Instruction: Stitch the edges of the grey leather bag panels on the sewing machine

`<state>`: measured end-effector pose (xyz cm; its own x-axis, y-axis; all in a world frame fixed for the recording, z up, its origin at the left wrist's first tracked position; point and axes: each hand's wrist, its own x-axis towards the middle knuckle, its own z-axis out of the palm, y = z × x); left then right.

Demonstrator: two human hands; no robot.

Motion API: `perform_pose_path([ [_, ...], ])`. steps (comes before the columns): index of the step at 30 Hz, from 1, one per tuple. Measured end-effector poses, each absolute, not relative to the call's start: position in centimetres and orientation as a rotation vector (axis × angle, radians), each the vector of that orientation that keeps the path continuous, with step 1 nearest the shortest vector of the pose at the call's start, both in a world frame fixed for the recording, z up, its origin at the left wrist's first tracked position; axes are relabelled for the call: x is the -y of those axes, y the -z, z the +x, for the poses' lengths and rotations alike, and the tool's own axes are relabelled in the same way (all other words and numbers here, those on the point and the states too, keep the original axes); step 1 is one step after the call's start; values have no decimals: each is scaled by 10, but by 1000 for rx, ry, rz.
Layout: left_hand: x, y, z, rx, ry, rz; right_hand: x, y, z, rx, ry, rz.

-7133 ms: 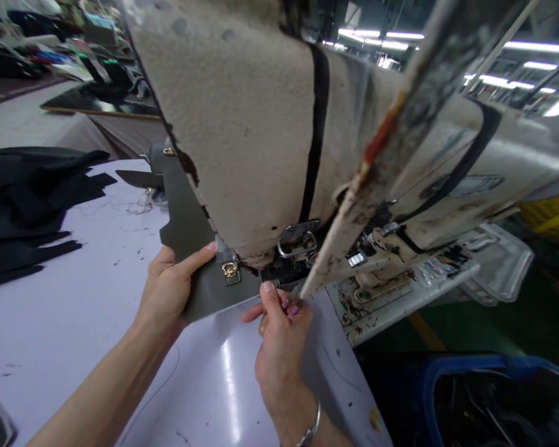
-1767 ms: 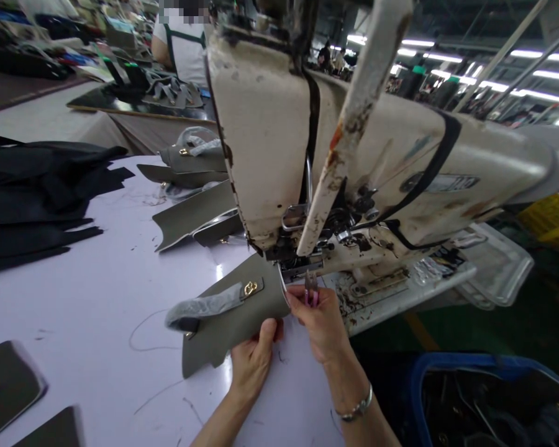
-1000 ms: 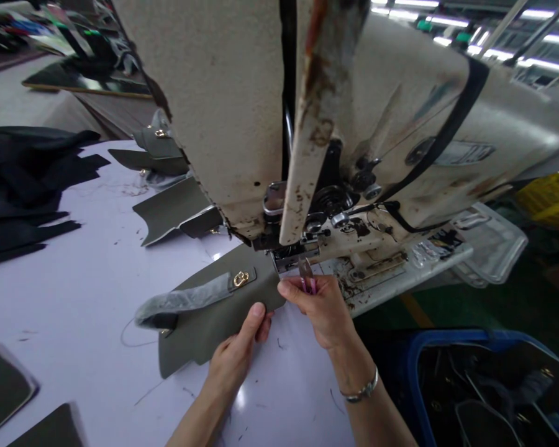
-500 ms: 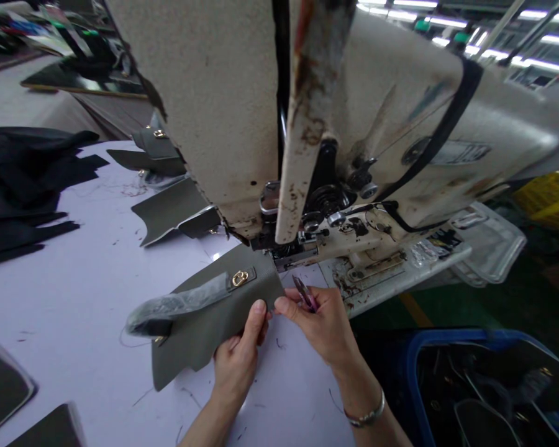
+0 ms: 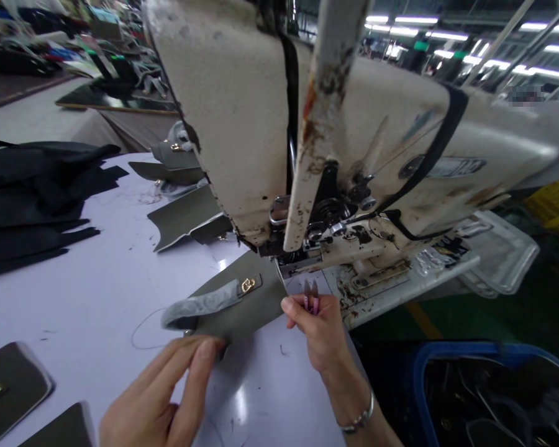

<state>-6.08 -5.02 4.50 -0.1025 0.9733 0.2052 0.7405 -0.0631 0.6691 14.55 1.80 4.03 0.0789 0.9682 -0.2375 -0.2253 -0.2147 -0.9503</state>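
Head view: grip of left hand pinches one grey panel; grip of right hand clasps one pink snipper.

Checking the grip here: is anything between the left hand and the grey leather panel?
Nothing visible. The left hand touches the grey leather panel at its near edge; the right hand, holding snips, touches its right corner.

Shows no readable lettering anywhere; bears just one smeared nameplate on the sewing machine arm, too blurred to make out.
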Motion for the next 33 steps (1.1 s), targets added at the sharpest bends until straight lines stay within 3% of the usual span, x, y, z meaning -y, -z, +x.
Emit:
perform_pose_path([
  [5,-4,-24,-68,-1803,-706,2116,-18,-40,142,751,-1473,-1178],
  [12,-73,-67,-52,-1629,-636,2456,-18,-35,139,685,-1522,-1178],
  [33,-92,-98,-39,-1569,-667,2359,-23,-34,135,725,-1487,-1098],
])
